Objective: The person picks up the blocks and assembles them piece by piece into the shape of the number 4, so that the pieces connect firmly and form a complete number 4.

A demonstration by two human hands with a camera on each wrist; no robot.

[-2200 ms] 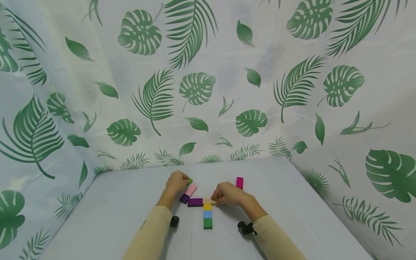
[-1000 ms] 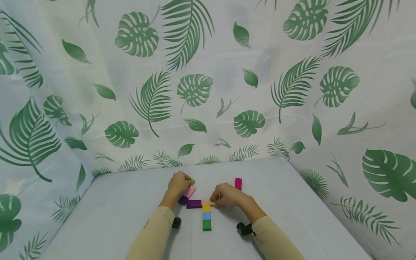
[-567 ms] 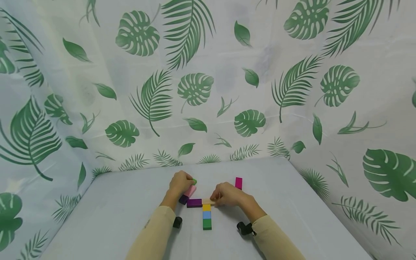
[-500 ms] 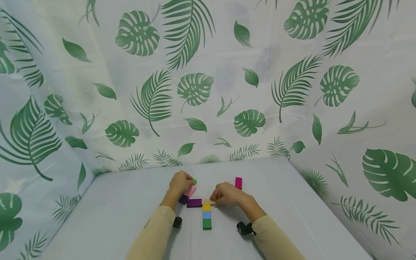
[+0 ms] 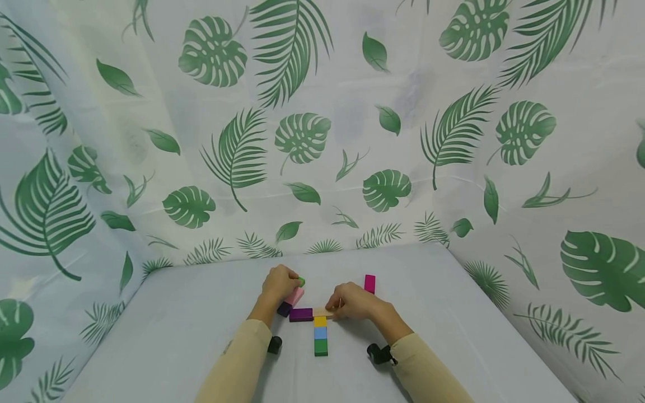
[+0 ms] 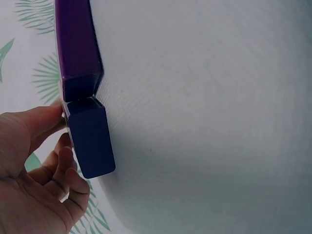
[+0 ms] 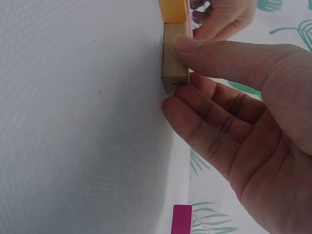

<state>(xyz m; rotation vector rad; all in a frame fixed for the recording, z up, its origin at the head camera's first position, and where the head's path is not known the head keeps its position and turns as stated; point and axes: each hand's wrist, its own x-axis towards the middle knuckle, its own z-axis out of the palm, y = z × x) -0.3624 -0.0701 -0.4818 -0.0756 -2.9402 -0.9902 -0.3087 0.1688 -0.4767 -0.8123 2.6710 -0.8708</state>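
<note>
My left hand (image 5: 279,281) pinches a small light green block (image 5: 302,281), partly hidden by its fingers, at the far end of a pink block (image 5: 296,295). A dark violet block (image 5: 284,309) continues that slanted row nearer me; in the left wrist view its blue-looking end (image 6: 90,141) meets the purple block's corner. Thumb and fingers of my right hand (image 5: 355,302) grip a plain wooden block (image 7: 174,61) at its free end. This block lies end to end with the purple block (image 5: 300,315). From their junction yellow (image 5: 320,322), light blue (image 5: 321,333) and green (image 5: 321,348) blocks run toward me.
A magenta block (image 5: 370,283) lies apart, beyond the right hand. The white table (image 5: 166,336) is bordered by a leaf-print cloth backdrop (image 5: 347,140) at the back and sides. Both wrists carry small black cameras (image 5: 379,354).
Over the two seconds, my left hand has shifted slightly right with the light green block. The right hand stays at the wooden block. Hardly anything differs in the last half second.
</note>
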